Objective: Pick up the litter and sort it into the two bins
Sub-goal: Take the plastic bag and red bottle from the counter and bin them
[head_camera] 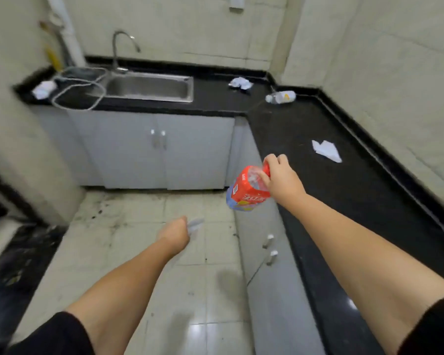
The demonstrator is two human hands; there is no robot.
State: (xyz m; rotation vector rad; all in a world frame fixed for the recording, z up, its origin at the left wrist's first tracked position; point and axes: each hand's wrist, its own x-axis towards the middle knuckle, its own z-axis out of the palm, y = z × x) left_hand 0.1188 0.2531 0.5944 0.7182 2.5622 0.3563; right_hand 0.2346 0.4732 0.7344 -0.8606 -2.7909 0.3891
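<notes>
Black L-shaped counter [318, 129], grubby tile floor. Right hand [280, 180] pinching red-label bottle [250, 189] near neck (light, crinkly, likely empty). Left hand [176, 233] blurred, closed round something pale, can't tell what.

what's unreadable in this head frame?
- Bins: neither in the head view, off frame.
- Left hand: motion-blurred; a pale scrap at the fingers, unidentifiable.
- Red-label bottle: cap end covered by the right hand.
- Far bottle: label too small to read.
</notes>
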